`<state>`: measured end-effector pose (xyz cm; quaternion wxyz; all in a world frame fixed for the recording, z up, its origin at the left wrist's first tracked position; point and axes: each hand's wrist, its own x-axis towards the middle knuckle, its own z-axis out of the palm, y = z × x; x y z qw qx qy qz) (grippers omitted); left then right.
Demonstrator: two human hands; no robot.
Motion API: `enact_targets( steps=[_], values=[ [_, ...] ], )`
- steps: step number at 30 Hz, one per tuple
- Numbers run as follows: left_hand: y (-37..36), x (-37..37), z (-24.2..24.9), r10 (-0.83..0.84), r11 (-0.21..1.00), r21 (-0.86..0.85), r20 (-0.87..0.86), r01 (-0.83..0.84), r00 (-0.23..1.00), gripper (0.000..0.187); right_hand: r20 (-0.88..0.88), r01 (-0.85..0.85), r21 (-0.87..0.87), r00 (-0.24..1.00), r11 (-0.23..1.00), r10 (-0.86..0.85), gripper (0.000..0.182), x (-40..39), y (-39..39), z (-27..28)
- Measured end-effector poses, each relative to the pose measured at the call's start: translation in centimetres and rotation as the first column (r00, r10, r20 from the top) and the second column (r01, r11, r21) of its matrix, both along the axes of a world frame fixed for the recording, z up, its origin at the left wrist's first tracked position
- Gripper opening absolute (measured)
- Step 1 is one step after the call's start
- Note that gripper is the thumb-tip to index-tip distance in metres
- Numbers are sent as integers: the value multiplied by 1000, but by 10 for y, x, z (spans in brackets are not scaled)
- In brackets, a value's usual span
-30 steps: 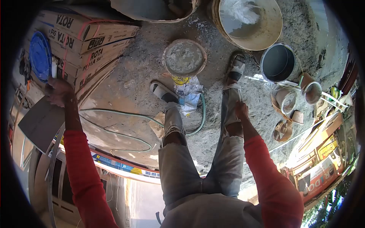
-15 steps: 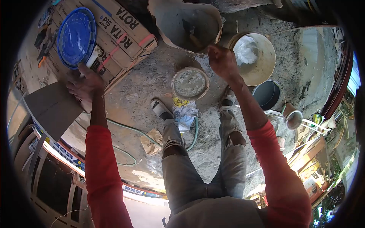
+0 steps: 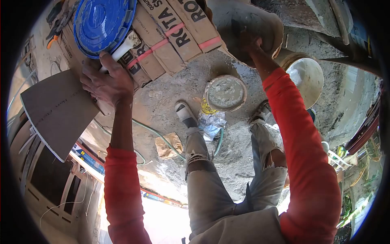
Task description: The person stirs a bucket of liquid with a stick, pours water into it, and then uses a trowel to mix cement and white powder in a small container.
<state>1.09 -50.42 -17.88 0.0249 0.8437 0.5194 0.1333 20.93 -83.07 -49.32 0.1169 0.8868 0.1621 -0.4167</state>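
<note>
My left hand [image 3: 107,79] is closed around a white handle [image 3: 124,48] whose soiled end points toward the blue lid [image 3: 103,26]. Below that hand extends a grey board [image 3: 59,112] with faint printing; their contact is hidden. My right hand [image 3: 252,45] reaches down into a large cut-open container [image 3: 270,26] with grey, mortar-smeared walls. Its fingers are in shadow, wrapped about the handle of a trowel whose dark blade [image 3: 239,28] shows faintly beyond them. Between my feet and the container sits a round tub [image 3: 225,92] of wet grey mix.
The lid lies on strapped cardboard boxes [image 3: 166,44]. A pale bucket [image 3: 313,77] with white material stands right of the container. A green hose [image 3: 152,129], crumpled brown paper [image 3: 168,145] and a plastic bag [image 3: 213,124] lie on the rough floor. Orange-handled pliers [image 3: 53,40] are upper left.
My right hand has gone from above the container's rim down inside it, onto the trowel. The view has shifted left, with my left hand still on the white handle.
</note>
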Motion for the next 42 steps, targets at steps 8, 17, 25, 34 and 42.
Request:
enact_targets(
  steps=[8, 17, 25, 34, 42],
  values=[
    [-1, 0, -1, -35, 999, 10, 6, 35, 999, 77, 103, -39, 151, 994, 988, 24, 53, 0, -7, 21],
    [1, 0, -4, -47, 998, 32, 7, 47, 999, 76, 187, -86, 314, 982, 945, 27, 62, -12, -1, 21],
    [3, -2, -5, -2, 1000, 21, -4, 2, 1000, 79, 72, -257, 261, 966, 931, 247, 61, 27, -44, 75],
    [-1, 0, 0, 53, 999, 1, -50, -53, 997, 80, 177, -163, 336, 978, 928, 108, 61, 29, -95, 206],
    [8, -6, -13, 49, 997, 64, -48, -46, 998, 80, 144, 73, 565, 972, 822, -185, 36, -64, -166, 305]
  ],
)
